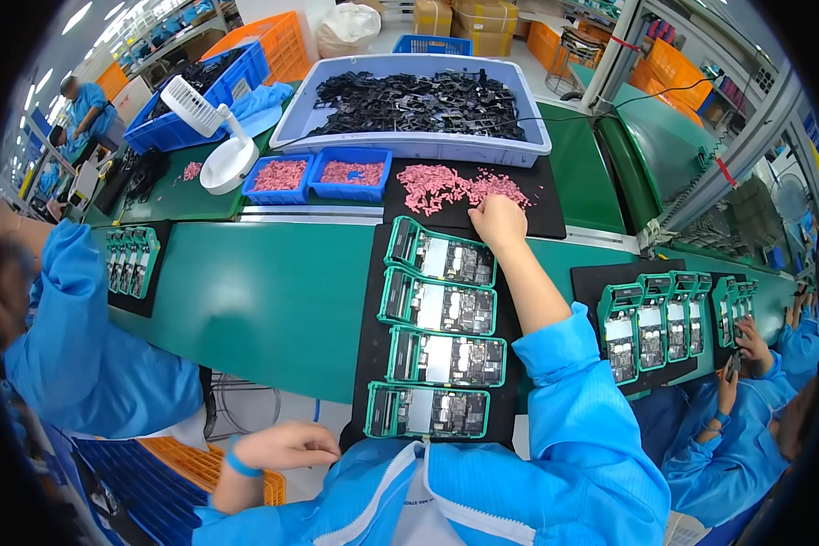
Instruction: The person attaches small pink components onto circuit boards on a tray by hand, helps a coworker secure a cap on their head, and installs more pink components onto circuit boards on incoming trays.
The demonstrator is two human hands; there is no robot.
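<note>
My right hand (499,221) reaches to the near edge of the heap of small pink pieces (437,187). Its fingers are closed downward, and whatever they pinch is hidden beneath them. The heap lies on a black mat (541,196). Below that hand, several green trays (441,309) with phone circuit boards in them stand in a column on another black mat (373,318). Down by the table's front edge, my left hand (291,446) hangs with its fingers curled in, nothing visible in it and touching no tray. A blue band circles its wrist.
Two blue bins (350,191) of pink pieces sit left of the heap, beside a white fan (227,164). A large pale tub (409,146) of black parts stands behind. Green trays (673,314) lie to the right. Co-workers in blue (100,337) sit on both sides.
</note>
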